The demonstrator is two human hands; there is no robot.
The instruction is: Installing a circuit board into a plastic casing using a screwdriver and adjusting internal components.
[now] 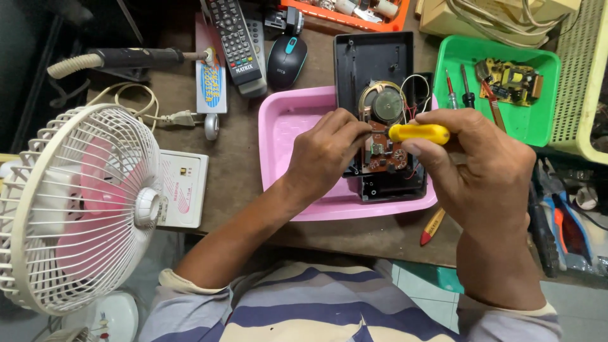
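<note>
Two hands busy: right hand (481, 171) closed around yellow screwdriver (418, 133), left hand (326, 155) pinching brown circuit board (383, 155) inside black plastic case (373, 63); light, fragile, better held by case edges

Right hand (481, 168) grip on yellow screwdriver (419, 133), left hand (326, 155) steadying brown circuit board (383, 155) — open black casing (373, 63), pink tray (285, 133)

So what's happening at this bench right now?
A person is working on an opened black radio case lying in a pink tray. The right hand holds a yellow-handled screwdriver pointed at the brown circuit board, while the left hand steadies it beside the speaker.
</note>
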